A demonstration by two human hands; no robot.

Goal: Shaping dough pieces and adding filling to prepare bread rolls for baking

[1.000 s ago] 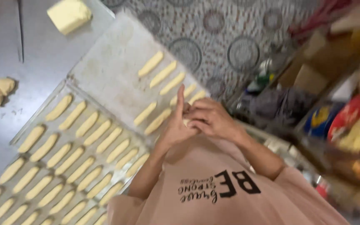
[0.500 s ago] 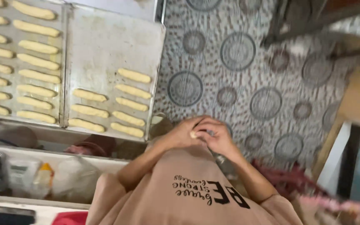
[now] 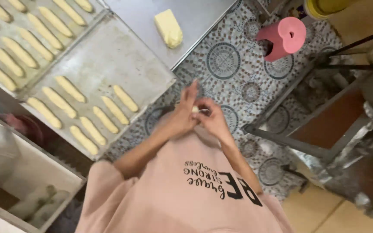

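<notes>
My left hand (image 3: pixel 181 115) and my right hand (image 3: pixel 213 119) meet in front of my chest, above my pink shirt. Between their fingers they pinch a small pale piece of dough (image 3: pixel 194 109), mostly hidden by the fingers. To the left of my hands lies a metal baking tray (image 3: pixel 113 60) with several finger-shaped dough sticks (image 3: pixel 109 110) in rows at its near end. A second tray (image 3: pixel 5 82), full of such dough sticks, lies beside it at the upper left.
A pale yellow block (image 3: pixel 168 28) rests on the steel table (image 3: pixel 195 17) at the top. A pink stool (image 3: pixel 282 36) stands on the patterned floor (image 3: pixel 223 60). At the right stands a metal frame (image 3: pixel 290 142). Shelves (image 3: pixel 35 172) sit under the trays.
The view has swung, so the trays now sit at the upper left and the stool has come into sight. My hands stay together at my chest, working the dough.
</notes>
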